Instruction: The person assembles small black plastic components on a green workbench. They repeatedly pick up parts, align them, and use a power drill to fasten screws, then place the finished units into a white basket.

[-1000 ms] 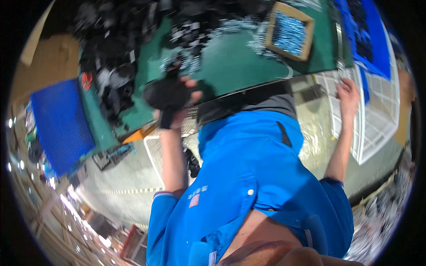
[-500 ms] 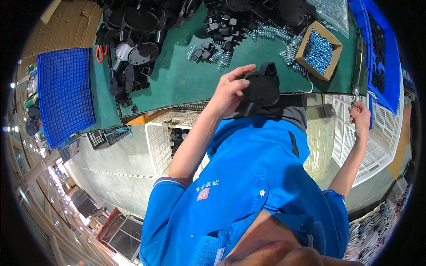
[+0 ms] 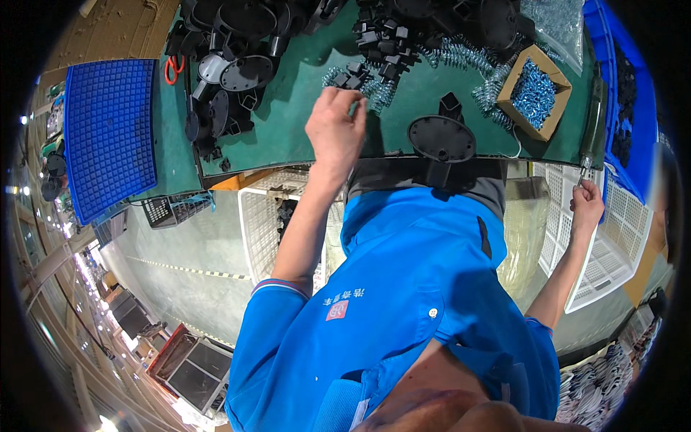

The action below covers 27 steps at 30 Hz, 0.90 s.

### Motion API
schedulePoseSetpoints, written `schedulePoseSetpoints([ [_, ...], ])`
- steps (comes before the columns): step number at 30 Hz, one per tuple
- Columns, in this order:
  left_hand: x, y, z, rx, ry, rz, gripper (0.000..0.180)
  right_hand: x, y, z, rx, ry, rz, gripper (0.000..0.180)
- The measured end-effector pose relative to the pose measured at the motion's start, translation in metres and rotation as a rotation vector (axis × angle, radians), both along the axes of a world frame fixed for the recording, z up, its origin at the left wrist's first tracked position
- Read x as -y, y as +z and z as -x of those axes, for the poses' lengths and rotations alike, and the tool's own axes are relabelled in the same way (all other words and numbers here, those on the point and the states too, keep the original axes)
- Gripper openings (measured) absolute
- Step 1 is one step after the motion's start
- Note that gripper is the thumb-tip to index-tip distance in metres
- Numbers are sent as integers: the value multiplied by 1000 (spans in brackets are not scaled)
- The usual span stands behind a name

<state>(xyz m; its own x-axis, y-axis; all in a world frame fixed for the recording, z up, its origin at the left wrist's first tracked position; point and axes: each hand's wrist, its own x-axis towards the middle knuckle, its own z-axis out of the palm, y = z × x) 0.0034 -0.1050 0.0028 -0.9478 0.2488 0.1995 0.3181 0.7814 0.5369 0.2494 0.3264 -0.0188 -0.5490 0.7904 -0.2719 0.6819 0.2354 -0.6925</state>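
Observation:
My left hand (image 3: 335, 131) is over the green table, its fingers curled together beside small black plastic blocks (image 3: 351, 76) and coil springs (image 3: 380, 93). Whatever those fingers may hold is hidden. A black plastic part (image 3: 442, 139) with an oval plate and a short stem lies at the table's near edge, apart from both hands. At the far right my right hand (image 3: 587, 204) is closed, fingertips pinched at the thin tip of a long-bodied screwdriver (image 3: 594, 119). Whether a screw sits at that tip is too small to tell.
A cardboard box of bluish screws (image 3: 534, 97) stands at the table's right. Black plastic parts (image 3: 248, 72) are heaped at the left, near red-handled scissors (image 3: 173, 70). A blue mat (image 3: 111, 137) lies leftmost. A blue bin (image 3: 620, 155) and white crates (image 3: 612, 248) stand right.
My left hand has let go of the black plastic part, which now rests at the table edge, and has moved left to the small blocks. My right hand stays at the screwdriver tip.

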Motion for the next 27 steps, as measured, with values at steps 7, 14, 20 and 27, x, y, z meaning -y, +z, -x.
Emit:
schedulePoseSetpoints([
  [7, -12, -9, 55, -344, -144, 71, 13, 11, -24, -15, -294, -139, 17, 29],
  [14, -27, -25, 69, -325, -255, 326, 11, 9, -24, -15, -393, -249, 91, 25],
  [20, -21, -17, 73, -384, -278, 290, 16, 16, -15, -11, -172, -71, -185, 21],
  [27, -36, 8, 24, 382, -91, -771, 15, 12, -22, -12, -425, -199, 53, 30],
])
